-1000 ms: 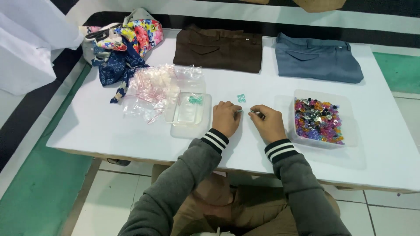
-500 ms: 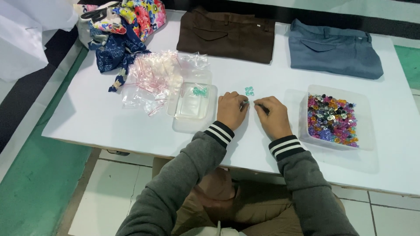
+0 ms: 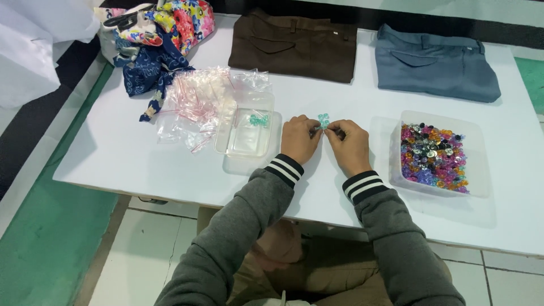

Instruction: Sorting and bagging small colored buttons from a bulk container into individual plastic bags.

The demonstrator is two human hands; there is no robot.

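A small cluster of teal translucent plastic beads (image 3: 323,120) lies on the white table (image 3: 141,164), just beyond the fingertips of both hands. The left hand (image 3: 300,137) and the right hand (image 3: 347,144) rest on the table side by side, knuckles up, fingertips drawn narrow and meeting just below the bead cluster. Both pinch something small between them; what it is cannot be told.

All positions below are referenced to the bead cluster.

- Left of it, near: a shallow clear plastic tray (image 3: 243,141) holding a second small group of teal beads (image 3: 259,120).
- Further left, touching that tray: a loose heap of small clear zip bags with pink seals (image 3: 198,102).
- Far left and beyond: a bundle of floral and navy patterned fabric (image 3: 153,45).
- Right of it, near the right hand: a clear rectangular plastic container (image 3: 476,158) filled with mixed multicoloured beads (image 3: 433,156).
- Beyond it, at the far table edge: a folded brown garment (image 3: 292,45).
- Beyond and to the right: a folded grey-blue garment (image 3: 436,65).

Both forearms wear grey sleeves with black-and-white striped cuffs (image 3: 283,169).
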